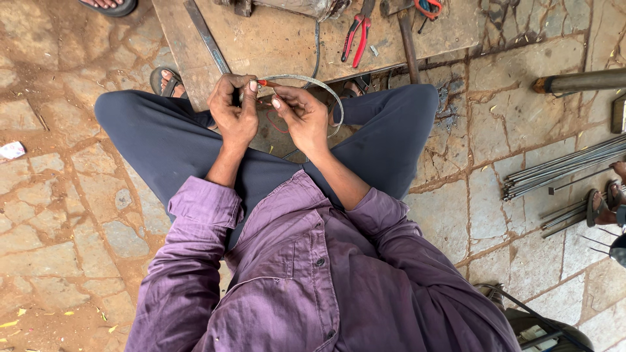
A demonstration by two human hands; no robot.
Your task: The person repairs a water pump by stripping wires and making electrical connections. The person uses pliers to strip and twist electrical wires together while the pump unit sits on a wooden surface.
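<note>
My left hand [233, 112] and my right hand [301, 116] meet in front of my knees. Together they pinch a small red-tipped piece [266, 84] at one end of a thin curved metal strip [319, 86]. The strip arcs out to the right and bends down past my right hand. My left thumb and forefinger clamp the red tip; my right fingers hold the strip just beside it. I squat in dark trousers and a purple shirt.
A low wooden board [274, 39] lies ahead with red-handled pliers [355, 38], a flat metal bar [207, 40] and a hammer handle [409, 45]. A bundle of thin steel rods [561, 168] lies on the stone floor at right. Other people's sandalled feet [603, 202] are nearby.
</note>
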